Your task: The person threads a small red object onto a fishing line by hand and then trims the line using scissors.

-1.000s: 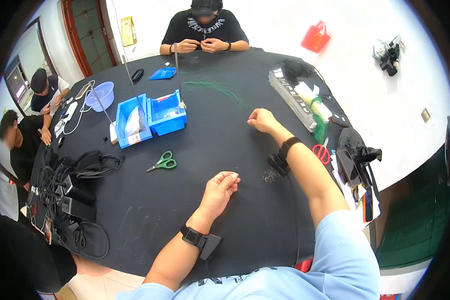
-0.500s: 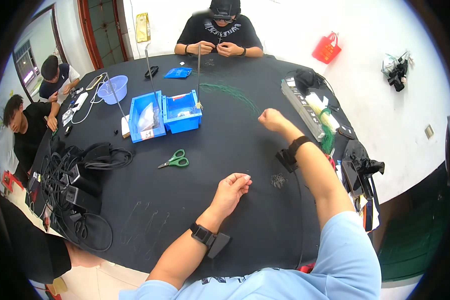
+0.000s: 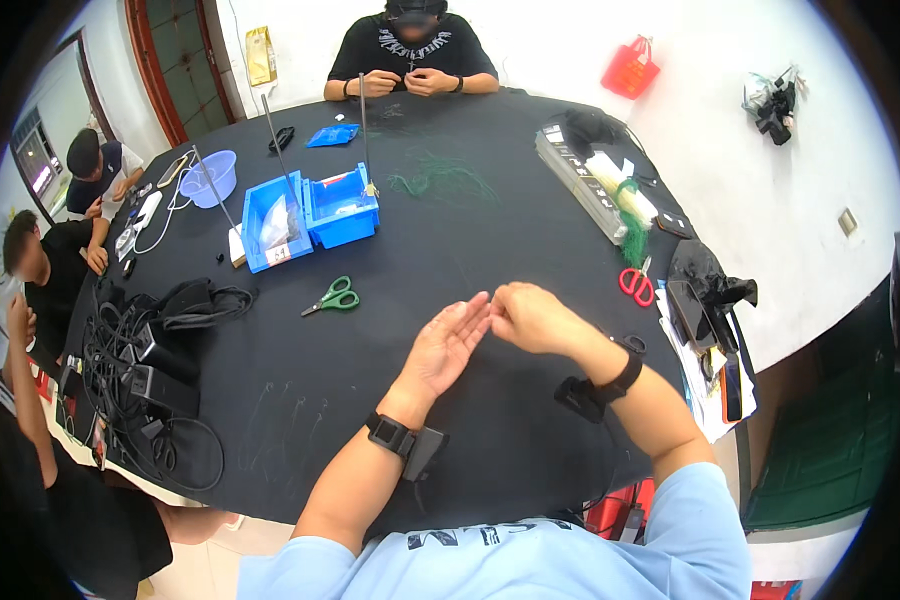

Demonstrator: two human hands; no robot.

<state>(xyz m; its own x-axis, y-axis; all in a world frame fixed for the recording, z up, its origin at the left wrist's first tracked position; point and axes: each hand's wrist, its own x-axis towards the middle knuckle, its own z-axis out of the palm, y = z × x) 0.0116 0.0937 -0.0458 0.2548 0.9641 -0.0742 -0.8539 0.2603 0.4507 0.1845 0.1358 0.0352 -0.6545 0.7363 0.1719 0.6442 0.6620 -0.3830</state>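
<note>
In front of me, my left hand (image 3: 448,345) is turned palm up with its fingers stretched out toward the right. My right hand (image 3: 532,318) meets its fingertips, its own fingers bent and pressed together. Anything pinched there is too fine to make out. Green thread (image 3: 440,180) lies in a loose tangle farther out on the black table (image 3: 410,260). Green-handled scissors (image 3: 334,297) rest to the left of my hands. Several thin pale strands (image 3: 295,420) are laid out at the near left. Both my wrists wear black straps with small devices.
Two blue bins (image 3: 340,208) with upright metal rods stand beyond the scissors, near a purple basin (image 3: 210,178). Black cables and boxes (image 3: 160,370) crowd the left edge. Red scissors (image 3: 637,284) and a long box (image 3: 580,185) lie at right. Other people sit around the table.
My right hand has come back toward me from farther out and met my left. The left hand has opened from a pinch. The small metal heap beside them is now hidden.
</note>
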